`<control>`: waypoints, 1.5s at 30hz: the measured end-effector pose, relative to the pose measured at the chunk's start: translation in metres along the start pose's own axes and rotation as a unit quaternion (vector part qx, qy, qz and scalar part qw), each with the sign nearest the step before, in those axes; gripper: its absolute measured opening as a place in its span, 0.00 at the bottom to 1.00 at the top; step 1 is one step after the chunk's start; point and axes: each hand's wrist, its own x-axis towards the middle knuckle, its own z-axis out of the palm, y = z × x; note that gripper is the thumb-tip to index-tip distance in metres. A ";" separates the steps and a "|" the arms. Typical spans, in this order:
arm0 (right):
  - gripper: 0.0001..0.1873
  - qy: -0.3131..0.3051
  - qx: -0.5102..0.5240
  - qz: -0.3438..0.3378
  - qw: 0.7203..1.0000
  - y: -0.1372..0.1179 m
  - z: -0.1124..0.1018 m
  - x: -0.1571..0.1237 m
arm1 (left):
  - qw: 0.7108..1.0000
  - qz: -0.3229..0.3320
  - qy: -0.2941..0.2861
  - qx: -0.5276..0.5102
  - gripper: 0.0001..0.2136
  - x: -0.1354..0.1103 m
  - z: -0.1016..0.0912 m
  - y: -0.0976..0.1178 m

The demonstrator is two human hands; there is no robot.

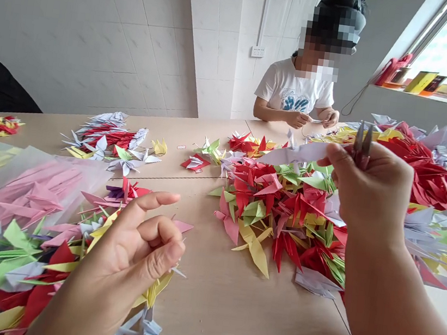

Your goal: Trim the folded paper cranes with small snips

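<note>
My right hand (368, 195) is raised over the table, closed on a folded lavender paper crane (295, 152) that sticks out to the left. Small metal snips (362, 142) rest in the same grip, blades pointing up. My left hand (133, 257) hovers lower left above a heap of mixed-colour paper cranes (7, 276). Its index finger is stretched out while thumb and middle finger are pinched together; what they pinch is too small to make out. A big pile of red, green, yellow and pink cranes (283, 214) lies between the hands on the wooden table (229, 311).
A clear plastic bag of pink cranes (26, 191) lies at the left. More crane piles sit at the far left (107, 138) and right (444, 180). A person in a white T-shirt (295, 92) works across the table. Boxes stand on the windowsill (418, 80).
</note>
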 end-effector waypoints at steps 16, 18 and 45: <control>0.16 -0.107 -0.128 -0.046 0.985 0.005 0.001 0.002 | 0.999 0.037 0.013 -0.037 0.17 0.000 -0.005 0.001; 0.12 -0.176 -0.173 -0.044 0.968 0.014 0.007 0.007 | 0.999 0.033 0.002 -0.034 0.17 -0.001 -0.005 0.002; 0.18 -0.358 -0.226 -0.365 0.829 -0.009 0.016 -0.062 | 0.745 0.083 -0.045 0.661 0.10 0.059 -0.057 -0.032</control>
